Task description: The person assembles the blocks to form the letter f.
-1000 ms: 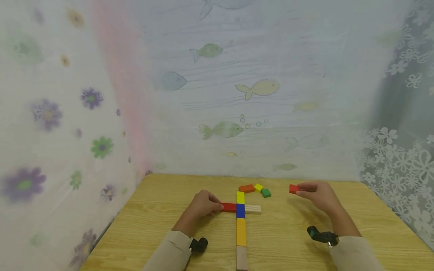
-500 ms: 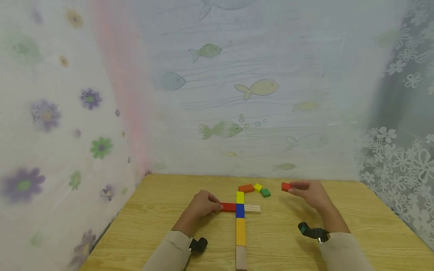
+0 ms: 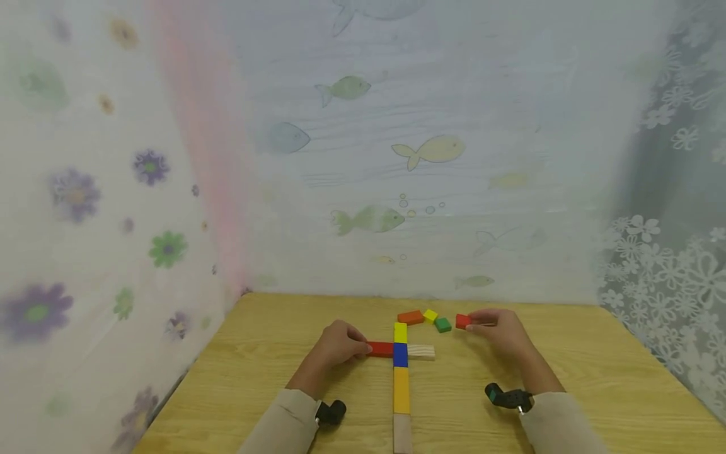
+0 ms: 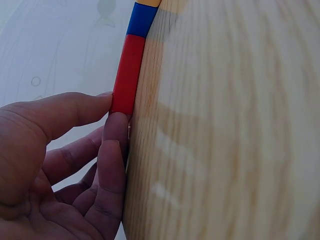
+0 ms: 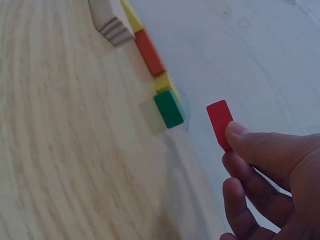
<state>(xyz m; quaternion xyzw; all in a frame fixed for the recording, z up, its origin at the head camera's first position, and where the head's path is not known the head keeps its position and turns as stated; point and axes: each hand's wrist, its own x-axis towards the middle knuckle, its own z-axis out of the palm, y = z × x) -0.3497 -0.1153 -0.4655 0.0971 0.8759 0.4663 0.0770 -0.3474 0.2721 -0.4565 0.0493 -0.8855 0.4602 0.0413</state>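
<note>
In the head view, my right hand point(image 3: 501, 331) pinches a small red block point(image 3: 462, 321) just right of the green block point(image 3: 443, 325). The right wrist view shows that red block point(image 5: 219, 124) between thumb and fingers, apart from the green block point(image 5: 170, 108). My left hand point(image 3: 342, 343) holds the outer end of a long red block point(image 3: 381, 349). In the left wrist view, thumb and fingertips touch the end of this red block point(image 4: 127, 75), whose other end meets a blue block point(image 4: 142, 20). The blue block point(image 3: 400, 355) also adjoins a plain wood block point(image 3: 421, 352).
A yellow block point(image 3: 400, 332) lies beyond the blue one; an orange-yellow block point(image 3: 401, 389) and a pale wood block point(image 3: 402, 434) run toward me. Behind, an orange-red block point(image 3: 410, 317) and a small yellow block point(image 3: 430, 316) curve to the green one. A fish-printed curtain point(image 3: 295, 239) borders the table.
My right hand has moved left with the small red block, from well right of the green block to close beside it. My left hand stays on the long red block.
</note>
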